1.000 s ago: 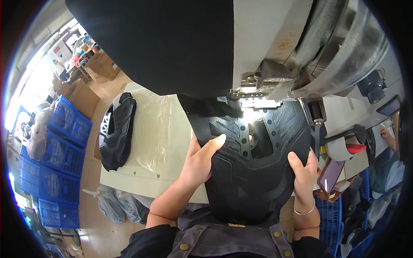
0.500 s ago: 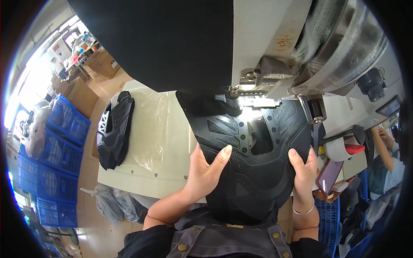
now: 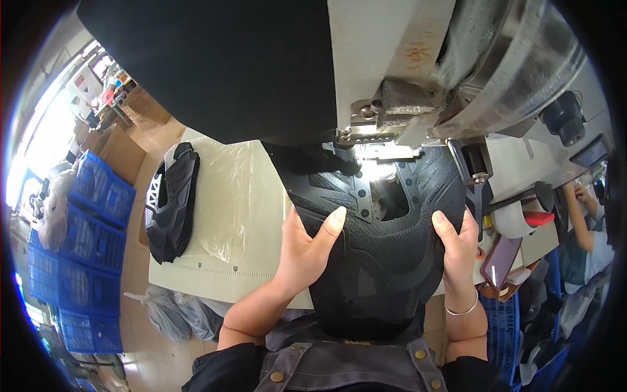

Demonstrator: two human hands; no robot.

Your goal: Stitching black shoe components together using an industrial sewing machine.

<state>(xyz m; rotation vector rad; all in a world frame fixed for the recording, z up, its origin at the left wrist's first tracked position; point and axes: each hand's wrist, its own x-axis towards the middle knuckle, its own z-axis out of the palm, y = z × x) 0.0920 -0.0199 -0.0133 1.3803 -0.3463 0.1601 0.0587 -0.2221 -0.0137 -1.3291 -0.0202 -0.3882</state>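
Observation:
A black shoe upper [image 3: 385,251] lies spread flat under the lit head of a sewing machine [image 3: 392,111], its eyelet strips and throat opening beside the bright needle area. My left hand [image 3: 310,245] grips its left edge, thumb on top and fingers hidden underneath. At the right edge my right hand [image 3: 457,242] holds it the same way, thumb pressed on the surface. The near part of the upper hangs toward my apron [image 3: 353,369]. The needle itself is lost in glare.
A stack of black shoe uppers [image 3: 173,202] and clear plastic film [image 3: 225,196] lie on the table's left. Blue crates [image 3: 95,215] stand farther left. A phone [image 3: 501,261] rests at right, near another person's arm [image 3: 581,219]. Grey bags [image 3: 176,313] sit below the table.
The upper has slid slightly away from me under the machine head, both hands moving with it. My view has shifted a little, and my grip looks the same.

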